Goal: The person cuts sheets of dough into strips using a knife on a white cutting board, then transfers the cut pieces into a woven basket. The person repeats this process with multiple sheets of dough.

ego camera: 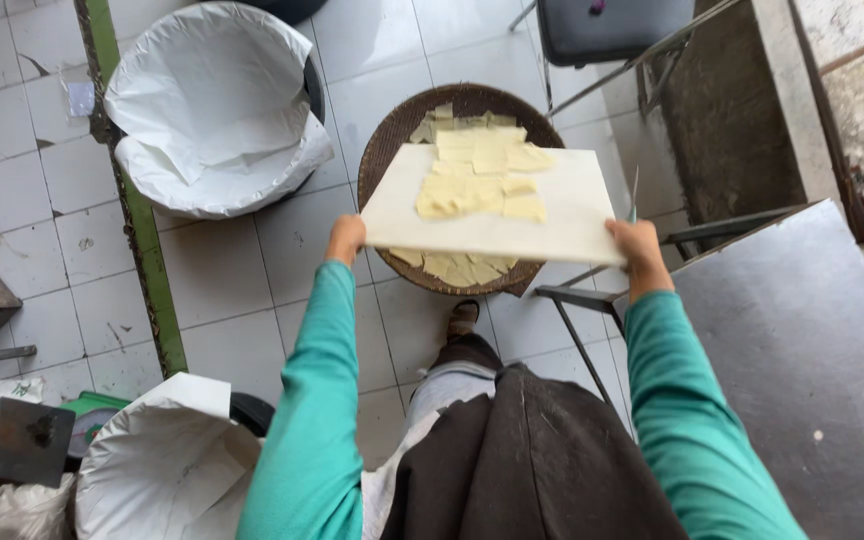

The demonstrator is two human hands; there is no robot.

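Above the round woven basket (384,150) on the tiled floor (252,290), I hold a white rectangular cutting board (572,200) level-to-slightly-tilted, its far edge over the basket's middle. My left hand (345,239) grips the board's near left corner, fingers curled under the edge; my right hand (636,245) grips the near right corner in the same way, fingers clenched on the rim. A thin blade-like item (634,195) stands up just beside my right hand; I cannot tell whether that hand also holds it. On the board lie pale yellow flat squares (482,185), overlapping, gathered toward the centre and far side. More squares of the same kind (462,268) lie in the basket, visible below the board's near edge and beyond its far edge. Both my sleeves are teal; a dark apron (542,450) covers my lap, and one shoe (463,318) shows just below the basket. To the upper left stands a bin lined with a white bag (212,110); a second white-lined bin (162,470) sits at lower left. A grey metal table surface (802,360) lies to my right, and a dark chair (602,30) stands beyond the basket. A green strip (142,230) runs across the floor on the left.
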